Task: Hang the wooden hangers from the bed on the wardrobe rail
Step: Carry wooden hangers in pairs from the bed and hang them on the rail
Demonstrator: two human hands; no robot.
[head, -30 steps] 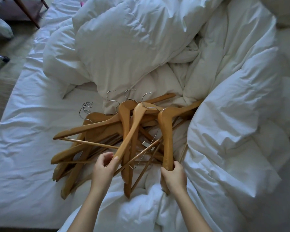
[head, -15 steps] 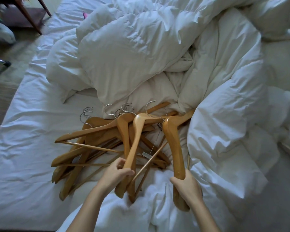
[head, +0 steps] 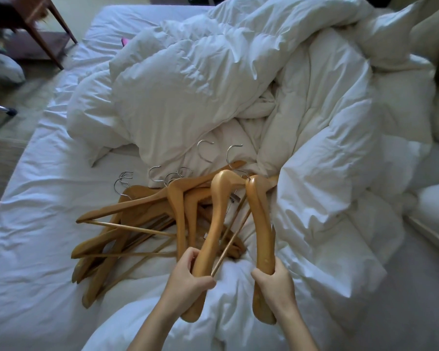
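Fingers of the left hand and right hand each clasp a glossy honey-coloured wooden hanger, now raised higher, apparently clear of the hanger pile on the white bed sheet beside a rumpled duvet

wooden hangers | tan, metal hooks | heaped on bed

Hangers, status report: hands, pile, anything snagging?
Left hand shut on one hanger, right hand on another. Pile on the bed sheet. Held hangers' bars cross; may snag.
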